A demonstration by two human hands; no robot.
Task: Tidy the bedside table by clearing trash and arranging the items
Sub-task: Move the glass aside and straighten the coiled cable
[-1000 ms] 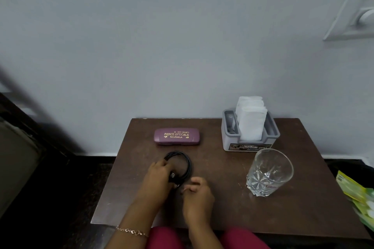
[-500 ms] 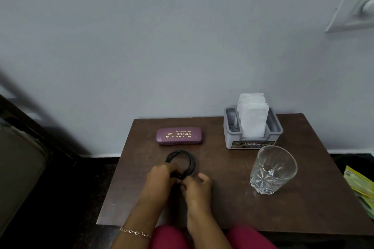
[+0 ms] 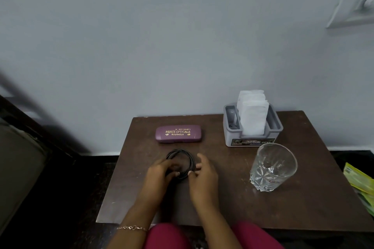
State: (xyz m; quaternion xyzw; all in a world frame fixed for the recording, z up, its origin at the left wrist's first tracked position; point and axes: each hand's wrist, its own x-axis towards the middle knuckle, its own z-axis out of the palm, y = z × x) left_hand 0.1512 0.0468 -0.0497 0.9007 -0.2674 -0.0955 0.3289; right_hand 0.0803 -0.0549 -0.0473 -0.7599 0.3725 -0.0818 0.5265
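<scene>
Head view shows your two hands over the near middle of the brown tabletop. Your left hand is curled on the left side of the black cable coil, with its fingers on the loops. Your right hand touches the right side of the coil, fingers bent and partly spread, not wrapped around it. The coil lies flat on the wood, between both hands.

Just behind the coil, near the wall, lies the purple glasses case, closed and flat. At the back right sits the grey holder, close to the back edge. White tissues stand up in its middle slot. A side slot holds something grey you cannot make out. The clear glass stands upright in front of the holder, and it looks empty.

The front right part of the tabletop has lots of open room. The left edge is close to your left hand. A green and yellow packet lies past the right edge.
</scene>
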